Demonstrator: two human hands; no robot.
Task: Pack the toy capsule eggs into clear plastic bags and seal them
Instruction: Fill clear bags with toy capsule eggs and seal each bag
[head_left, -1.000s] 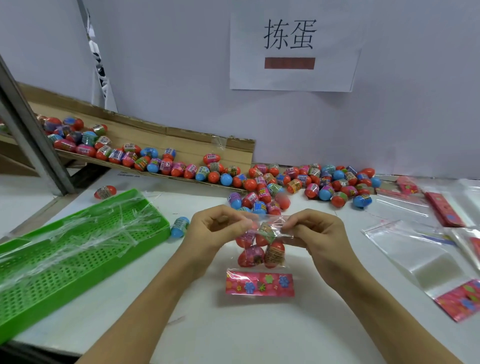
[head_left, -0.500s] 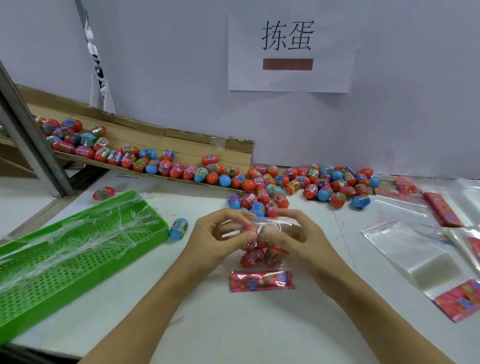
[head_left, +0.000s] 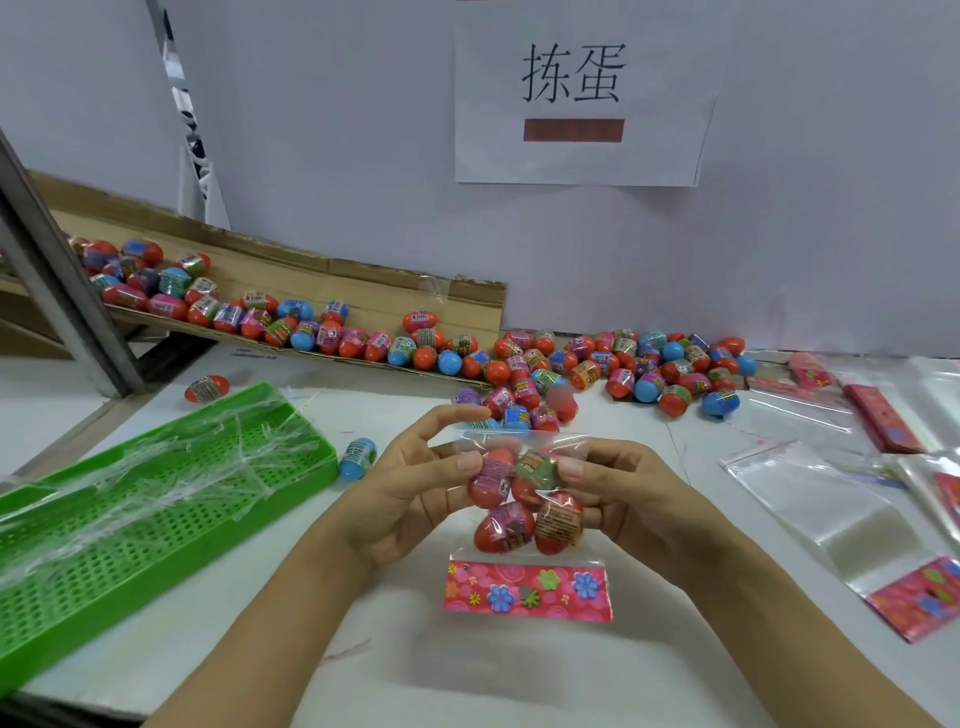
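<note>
Above the white table (head_left: 519, 675), the left hand (head_left: 400, 493) and right hand (head_left: 623, 499) each pinch an upper side of a clear bag (head_left: 524, 499) holding four capsule eggs (head_left: 506, 527), its floral header card (head_left: 527, 587) hanging lowest.

Glossy plastic eggs (head_left: 501, 526) in a clear film bag (head_left: 522, 441); perforated green plastic tray (head_left: 156, 499); matt cardboard chute (head_left: 363, 291).

Both hands have parted slightly and lifted the filled bag (head_left: 524, 499), its flowered header (head_left: 527, 592) now hanging flat.

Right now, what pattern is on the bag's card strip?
Pink card strip with coloured flowers, head view.
</note>
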